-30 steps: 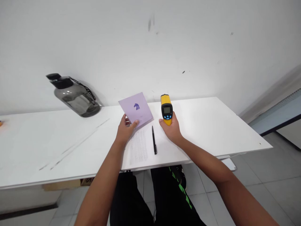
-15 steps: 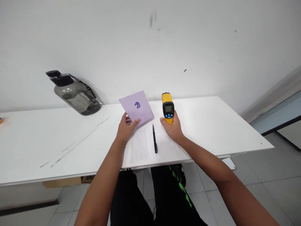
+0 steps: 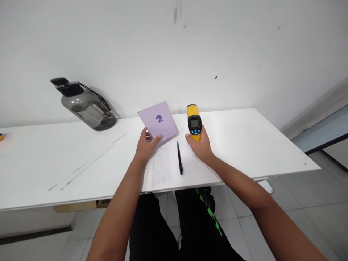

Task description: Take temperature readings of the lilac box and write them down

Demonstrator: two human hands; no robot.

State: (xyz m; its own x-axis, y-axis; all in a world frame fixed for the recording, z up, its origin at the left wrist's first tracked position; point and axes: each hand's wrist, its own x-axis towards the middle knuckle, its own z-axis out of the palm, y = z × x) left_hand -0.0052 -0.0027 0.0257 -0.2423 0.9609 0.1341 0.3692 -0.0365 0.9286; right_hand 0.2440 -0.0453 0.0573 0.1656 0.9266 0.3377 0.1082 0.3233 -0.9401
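My left hand (image 3: 146,145) grips the lower edge of a flat purple booklet (image 3: 154,127) with a dark horse-head emblem, thumb on its face. The booklet is tilted above the table. My right hand (image 3: 200,145) is wrapped round the handle of a yellow and black infrared thermometer (image 3: 194,119), its small screen and blue buttons facing me. Between my hands a black pen (image 3: 179,159) lies on a sheet of paper (image 3: 161,168) with faint writing. The booklet covers the top of the sheet.
A grey see-through water bottle (image 3: 89,108) with a black cap stands at the back left of the white table (image 3: 239,145), by the wall (image 3: 152,47). A small orange thing (image 3: 1,137) shows at the far left edge. A cardboard box (image 3: 78,206) sits beneath the table.
My view has shifted slightly, so the table and bottle sit a little higher in the picture. Both hands keep their holds on the booklet and the infrared thermometer.
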